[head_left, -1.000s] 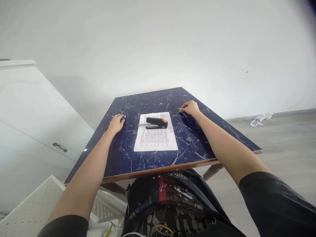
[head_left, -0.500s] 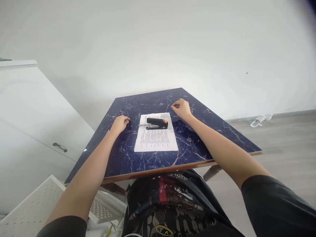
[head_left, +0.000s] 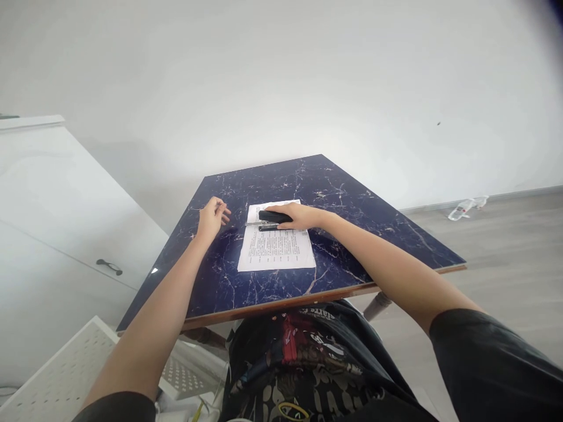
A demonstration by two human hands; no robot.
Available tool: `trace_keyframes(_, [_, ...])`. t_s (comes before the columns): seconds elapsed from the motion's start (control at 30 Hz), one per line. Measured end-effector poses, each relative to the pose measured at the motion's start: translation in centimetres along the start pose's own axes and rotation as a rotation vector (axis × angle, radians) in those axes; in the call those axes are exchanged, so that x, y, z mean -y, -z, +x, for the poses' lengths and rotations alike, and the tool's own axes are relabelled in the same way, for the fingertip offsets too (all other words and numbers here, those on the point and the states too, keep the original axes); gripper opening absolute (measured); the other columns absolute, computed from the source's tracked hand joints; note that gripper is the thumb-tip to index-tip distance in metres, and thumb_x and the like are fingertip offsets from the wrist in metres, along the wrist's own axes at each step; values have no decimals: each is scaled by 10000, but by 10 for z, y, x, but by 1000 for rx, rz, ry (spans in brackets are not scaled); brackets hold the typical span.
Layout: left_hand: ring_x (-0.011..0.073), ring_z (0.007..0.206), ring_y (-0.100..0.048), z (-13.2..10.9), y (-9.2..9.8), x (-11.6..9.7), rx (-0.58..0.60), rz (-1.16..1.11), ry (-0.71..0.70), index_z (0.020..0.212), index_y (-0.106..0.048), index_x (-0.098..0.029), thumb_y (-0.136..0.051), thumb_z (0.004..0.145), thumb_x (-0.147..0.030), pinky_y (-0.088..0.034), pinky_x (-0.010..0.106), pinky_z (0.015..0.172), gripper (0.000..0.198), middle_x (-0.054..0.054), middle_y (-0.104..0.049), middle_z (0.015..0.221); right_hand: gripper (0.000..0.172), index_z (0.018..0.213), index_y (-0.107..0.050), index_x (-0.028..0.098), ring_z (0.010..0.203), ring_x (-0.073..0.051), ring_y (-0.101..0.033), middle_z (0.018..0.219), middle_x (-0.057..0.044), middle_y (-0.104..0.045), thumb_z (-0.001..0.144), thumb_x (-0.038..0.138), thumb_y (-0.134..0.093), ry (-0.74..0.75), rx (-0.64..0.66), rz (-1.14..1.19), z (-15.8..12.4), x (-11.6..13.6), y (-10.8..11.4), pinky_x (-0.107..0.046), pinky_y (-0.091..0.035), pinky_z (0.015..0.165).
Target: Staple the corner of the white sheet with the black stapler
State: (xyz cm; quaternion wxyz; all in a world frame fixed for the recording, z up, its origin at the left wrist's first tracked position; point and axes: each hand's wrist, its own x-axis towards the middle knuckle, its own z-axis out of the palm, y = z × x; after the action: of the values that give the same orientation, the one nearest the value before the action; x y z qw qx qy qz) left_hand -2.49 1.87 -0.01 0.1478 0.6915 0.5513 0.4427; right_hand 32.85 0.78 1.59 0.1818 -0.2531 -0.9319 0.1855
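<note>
A black stapler (head_left: 269,217) lies across the upper part of some printed paper (head_left: 277,252), its metal end pointing left. My right hand (head_left: 297,215) is closed around the stapler's right end and hides the orange part there. To the left of the paper, my left hand (head_left: 213,217) is raised a little over the table with its fingers apart, holding nothing. The paper rests on the dark blue marbled table (head_left: 272,287).
A white cabinet (head_left: 61,223) with a dark handle (head_left: 109,267) stands on the left. Below it is a white perforated panel (head_left: 65,375). The wall (head_left: 281,76) rises behind the table. A clear plastic item (head_left: 467,207) lies on the floor at right.
My right hand has moved left and down from the table's far right side onto the stapler and closed on it. My left hand's fingers have spread and lifted slightly.
</note>
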Motion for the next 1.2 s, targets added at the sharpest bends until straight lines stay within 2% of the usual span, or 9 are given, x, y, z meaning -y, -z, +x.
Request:
trace_keyframes(0.07, [116, 478, -474, -6, -9, -10, 74, -152, 12, 989, -519, -255, -506, 1015, -464, -416, 220, 477, 212, -56, -489, 678, 724, 1629, -451, 259, 1182, -318, -687, 1483, -133, -652, 960, 426, -669, -2, 3, -4, 0, -1, 0, -460, -549, 975])
trace_keyframes(0.2, [106, 461, -286, -18, -27, -29, 288, -346, 32, 956, -547, -249, -454, 1037, -530, -297, 205, 442, 307, -82, -268, 633, 714, 1633, -441, 244, 1143, -311, -692, 1465, -147, -662, 976, 438, -643, -18, 12, -11, 2, -2, -1, -452, -550, 940])
trace_keyframes(0.4, [153, 615, -449, -26, -26, -45, 467, -202, -159, 1216, -657, -244, -422, 1061, -462, -426, 272, 599, 357, -14, -461, 737, 731, 1635, -444, 229, 1071, -308, -704, 1431, -162, -680, 971, 464, -637, -26, 10, 9, 1, -3, -2, -447, -555, 887])
trace_keyframes(0.53, [177, 725, -529, -25, -20, -46, 410, -58, -287, 1384, -606, -257, -362, 1088, -462, -461, 309, 734, 435, 28, -598, 895, 734, 1630, -458, 237, 1067, -310, -712, 1411, -152, -695, 961, 472, -648, -30, 4, 0, 1, -4, -3, -441, -552, 899])
trace_keyframes(0.63, [178, 722, -543, -23, -19, -46, 377, 34, -317, 1395, -583, -251, -395, 1077, -437, -456, 317, 765, 413, 31, -667, 935, 735, 1633, -453, 234, 1097, -317, -707, 1435, -155, -680, 966, 478, -639, -31, 5, -18, 2, -5, -3, -443, -547, 918])
trace_keyframes(0.8, [207, 774, -608, -20, -21, -45, 350, 90, -271, 997, -687, -211, -453, 1033, -421, -469, 329, 801, 316, 41, -697, 861, 745, 1635, -448, 241, 1067, -308, -710, 1408, -154, -696, 957, 480, -645, -51, 10, -13, 2, -5, -3, -433, -551, 891])
trace_keyframes(0.87, [221, 833, -625, -20, -21, -43, 342, 105, -254, 943, -680, -209, -424, 1041, -421, -476, 336, 831, 346, 45, -688, 876, 741, 1631, -453, 237, 1048, -304, -711, 1389, -158, -704, 956, 472, -648, -52, 10, -4, 1, -4, -3, -436, -552, 886])
trace_keyframes(1.07, [195, 845, -617, -23, -21, -40, 403, 33, -273, 1171, -634, -216, -350, 1071, -349, -490, 323, 831, 329, 31, -665, 938, 737, 1626, -464, 226, 1015, -306, -715, 1352, -166, -720, 953, 458, -653, -51, 8, 15, 1, 1, -1, -450, -557, 875])
trace_keyframes(1.2, [196, 915, -676, -24, -18, -47, 387, 67, -334, 1293, -614, -226, -399, 1072, -325, -518, 357, 912, 323, 57, -739, 1069, 744, 1644, -434, 230, 1065, -313, -709, 1413, -162, -690, 969, 476, -625, -50, 20, -13, 1, -1, -2, -450, -560, 890])
